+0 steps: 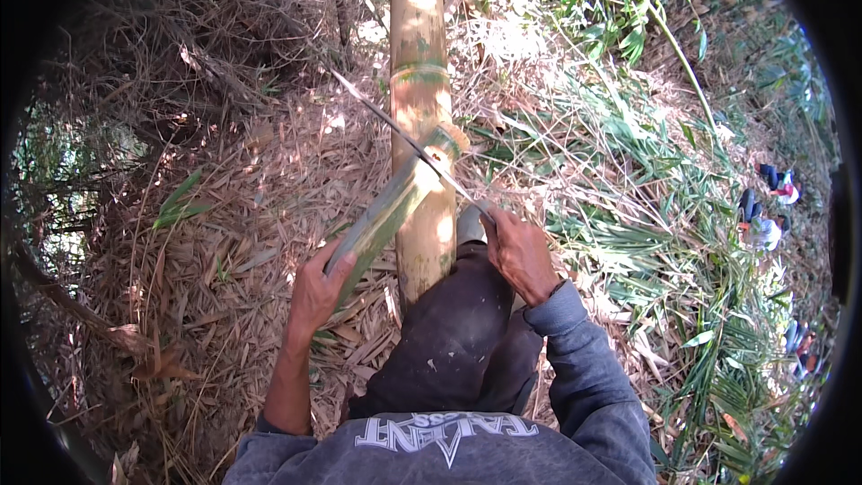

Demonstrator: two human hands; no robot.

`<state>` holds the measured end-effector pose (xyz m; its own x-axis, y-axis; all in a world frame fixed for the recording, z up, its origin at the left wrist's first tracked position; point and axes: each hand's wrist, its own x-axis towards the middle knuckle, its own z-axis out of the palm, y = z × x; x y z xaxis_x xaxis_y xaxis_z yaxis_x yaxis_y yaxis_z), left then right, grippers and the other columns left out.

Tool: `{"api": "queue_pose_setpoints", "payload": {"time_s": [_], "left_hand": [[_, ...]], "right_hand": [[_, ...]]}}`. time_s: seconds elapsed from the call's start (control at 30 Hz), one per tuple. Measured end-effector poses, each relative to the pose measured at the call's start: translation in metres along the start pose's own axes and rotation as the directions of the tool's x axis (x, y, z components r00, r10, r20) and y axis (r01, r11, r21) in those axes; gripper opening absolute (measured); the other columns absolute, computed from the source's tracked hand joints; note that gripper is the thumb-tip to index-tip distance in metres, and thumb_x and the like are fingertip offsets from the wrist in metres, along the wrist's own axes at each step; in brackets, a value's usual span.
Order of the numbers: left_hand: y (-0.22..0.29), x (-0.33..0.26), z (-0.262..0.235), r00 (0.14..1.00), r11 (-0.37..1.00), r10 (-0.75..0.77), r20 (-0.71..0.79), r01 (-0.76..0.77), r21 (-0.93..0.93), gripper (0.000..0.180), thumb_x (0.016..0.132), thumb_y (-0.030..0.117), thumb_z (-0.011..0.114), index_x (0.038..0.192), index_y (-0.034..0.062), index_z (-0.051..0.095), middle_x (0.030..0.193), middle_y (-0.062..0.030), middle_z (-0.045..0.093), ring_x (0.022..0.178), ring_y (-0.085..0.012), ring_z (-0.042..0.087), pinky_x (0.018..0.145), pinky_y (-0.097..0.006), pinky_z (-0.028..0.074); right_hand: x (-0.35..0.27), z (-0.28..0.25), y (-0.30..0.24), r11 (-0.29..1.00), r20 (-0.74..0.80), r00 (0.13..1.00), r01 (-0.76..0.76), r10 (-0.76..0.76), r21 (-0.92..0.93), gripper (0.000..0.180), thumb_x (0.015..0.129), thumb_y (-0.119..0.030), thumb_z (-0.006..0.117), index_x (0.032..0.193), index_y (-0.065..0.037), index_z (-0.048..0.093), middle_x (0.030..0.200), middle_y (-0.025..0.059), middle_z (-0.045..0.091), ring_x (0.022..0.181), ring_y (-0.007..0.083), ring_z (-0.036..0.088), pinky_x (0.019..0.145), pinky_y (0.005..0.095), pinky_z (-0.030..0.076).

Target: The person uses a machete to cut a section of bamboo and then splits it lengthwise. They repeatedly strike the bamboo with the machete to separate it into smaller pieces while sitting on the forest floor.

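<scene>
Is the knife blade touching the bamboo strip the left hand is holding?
Touching. The head view shows the blade lying across the top end of the strip, no gap visible, while the left hand grips the strip's lower end.

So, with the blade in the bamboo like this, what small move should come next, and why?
Probably push the blade a little further down the split. The right hand grips its handle, and its edge sits in the top of the green strip, which the left hand pulls away from the pole. The strip looks only partly freed, its lower end still against the pole.
</scene>
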<state>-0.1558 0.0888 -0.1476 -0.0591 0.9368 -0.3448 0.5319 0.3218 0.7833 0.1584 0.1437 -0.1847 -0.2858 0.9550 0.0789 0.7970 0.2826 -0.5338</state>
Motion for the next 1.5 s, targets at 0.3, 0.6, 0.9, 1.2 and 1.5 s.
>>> {"api": "queue_pose_setpoints", "payload": {"time_s": [0.3, 0.6, 0.9, 1.2, 1.5], "left_hand": [[-0.009, 0.003, 0.001, 0.998, 0.998, 0.050, -0.025, -0.049, 0.039, 0.062, 0.095, 0.051, 0.056, 0.127, -0.0020, 0.059, 0.098, -0.0217, 0.070, 0.089, -0.0273, 0.068, 0.079, -0.036, 0.051], [-0.021, 0.008, -0.013, 0.999, 1.000, 0.013, 0.034, -0.014, 0.014, 0.068, 0.093, 0.058, 0.054, 0.125, -0.0011, 0.061, 0.109, -0.0239, 0.069, 0.103, -0.0326, 0.067, 0.088, -0.039, 0.050], [-0.027, 0.004, -0.006, 0.997, 0.997, -0.032, 0.075, 0.037, -0.063, 0.068, 0.094, 0.057, 0.053, 0.126, -0.0027, 0.060, 0.113, -0.0240, 0.068, 0.106, -0.0315, 0.066, 0.091, -0.039, 0.049], [-0.041, 0.009, -0.010, 0.998, 0.999, 0.015, 0.054, -0.013, -0.046, 0.068, 0.094, 0.056, 0.055, 0.128, -0.0031, 0.059, 0.111, -0.0241, 0.068, 0.105, -0.0314, 0.066, 0.091, -0.039, 0.049], [-0.027, 0.008, -0.011, 0.997, 0.997, -0.024, 0.069, 0.029, -0.070, 0.067, 0.094, 0.055, 0.055, 0.127, -0.0027, 0.060, 0.111, -0.0242, 0.068, 0.103, -0.0304, 0.066, 0.091, -0.038, 0.049]], "right_hand": [[0.004, -0.004, -0.006, 0.989, 0.019, 0.999, -0.044, 0.042, 0.138, 0.017, 0.093, -0.011, 0.060, 0.108, -0.003, 0.056, 0.072, 0.0165, 0.060, 0.059, 0.0372, 0.061, 0.055, 0.0444, 0.047], [0.012, -0.023, -0.005, 0.908, 0.118, 0.981, -0.191, 0.157, 0.374, 0.024, 0.101, -0.020, 0.053, 0.092, 0.002, 0.056, 0.060, 0.0195, 0.056, 0.051, 0.0369, 0.056, 0.049, 0.0444, 0.040], [0.011, -0.022, -0.013, 0.923, 0.126, 0.980, -0.190, 0.156, 0.335, 0.017, 0.097, -0.015, 0.058, 0.091, 0.000, 0.057, 0.061, 0.0187, 0.057, 0.048, 0.0342, 0.054, 0.047, 0.0431, 0.040], [0.012, -0.036, -0.026, 0.910, 0.186, 0.967, -0.229, 0.173, 0.345, 0.020, 0.099, -0.018, 0.056, 0.092, 0.001, 0.058, 0.060, 0.0182, 0.056, 0.050, 0.0347, 0.055, 0.049, 0.0424, 0.040], [0.012, -0.019, -0.024, 0.917, 0.001, 0.994, -0.102, 0.110, 0.387, 0.019, 0.099, -0.017, 0.057, 0.092, 0.000, 0.058, 0.059, 0.0178, 0.056, 0.049, 0.0361, 0.056, 0.048, 0.0418, 0.042]]}}
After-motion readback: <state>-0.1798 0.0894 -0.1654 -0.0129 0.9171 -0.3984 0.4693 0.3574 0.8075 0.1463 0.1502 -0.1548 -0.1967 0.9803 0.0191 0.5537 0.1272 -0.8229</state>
